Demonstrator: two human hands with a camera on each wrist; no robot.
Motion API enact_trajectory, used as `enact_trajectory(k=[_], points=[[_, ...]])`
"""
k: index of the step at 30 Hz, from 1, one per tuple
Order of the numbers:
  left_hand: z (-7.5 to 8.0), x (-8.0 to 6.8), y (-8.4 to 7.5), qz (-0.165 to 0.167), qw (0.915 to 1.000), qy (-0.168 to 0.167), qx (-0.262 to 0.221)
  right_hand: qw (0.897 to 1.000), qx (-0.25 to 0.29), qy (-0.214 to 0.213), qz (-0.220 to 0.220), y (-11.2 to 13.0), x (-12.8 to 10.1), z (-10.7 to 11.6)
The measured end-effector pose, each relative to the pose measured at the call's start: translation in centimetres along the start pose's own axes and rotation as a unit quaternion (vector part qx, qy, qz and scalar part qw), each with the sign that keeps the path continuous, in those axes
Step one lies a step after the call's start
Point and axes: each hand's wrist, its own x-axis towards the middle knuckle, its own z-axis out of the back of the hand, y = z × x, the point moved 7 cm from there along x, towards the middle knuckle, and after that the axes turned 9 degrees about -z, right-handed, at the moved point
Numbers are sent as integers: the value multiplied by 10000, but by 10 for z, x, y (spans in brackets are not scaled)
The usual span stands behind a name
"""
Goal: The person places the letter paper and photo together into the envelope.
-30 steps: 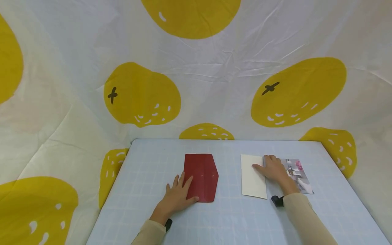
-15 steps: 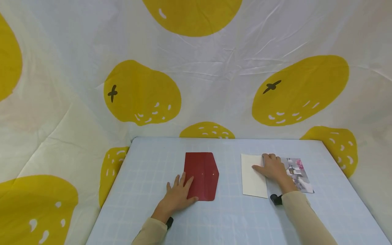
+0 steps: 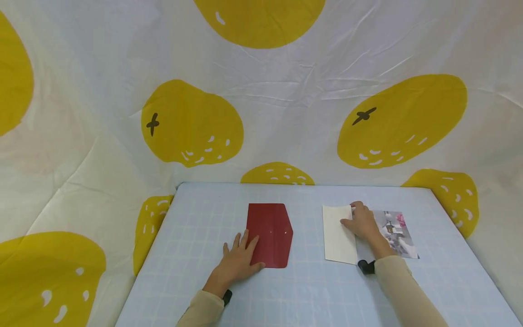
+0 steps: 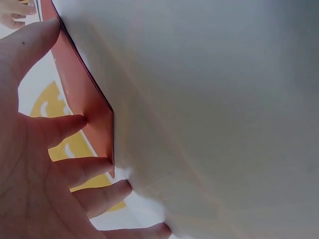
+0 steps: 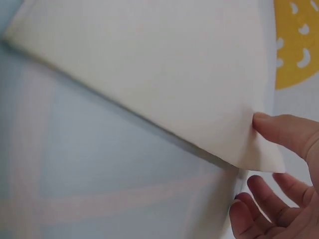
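Note:
A red envelope (image 3: 269, 236) lies flat with its pointed flap to the right. My left hand (image 3: 237, 263) rests on its near left corner, fingers spread; in the left wrist view the thumb (image 4: 45, 30) touches the envelope's edge and the little finger lies off it. A blank cream card (image 3: 339, 236) lies to the right. My right hand (image 3: 365, 225) pinches its far right corner; in the right wrist view the thumb (image 5: 279, 127) is on the face and fingers are at the slightly bent corner. A grey-and-pink picture card (image 3: 396, 234) lies partly behind the right hand.
The table (image 3: 294, 299) has a pale blue checked cover. A white curtain (image 3: 282, 122) with yellow fruit prints hangs behind and at the left. Dark straps or cameras sit at both wrists, below beige sleeves.
My right hand's fingers have lifted a little at the cream card's corner, and its thumb has slid slightly right. The left hand stays on the red envelope.

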Motion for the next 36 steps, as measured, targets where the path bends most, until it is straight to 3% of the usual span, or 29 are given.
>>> enact_trajectory(k=[7, 19, 27, 36], points=[[0, 0, 0, 10, 10000, -3, -88, 9959, 730, 384, -376, -6, -2, 1], [-2, 0, 2, 6, 10000, -16, -65, 9877, 1300, 541, -674, -19, -9, 8], [-1, 0, 0, -9, 10000, -4, -85, 9555, 2703, 664, -974, -23, -14, 8], [1, -1, 0, -6, 9999, -15, -110, 9396, 3299, 602, -685, -17, -22, 6]])
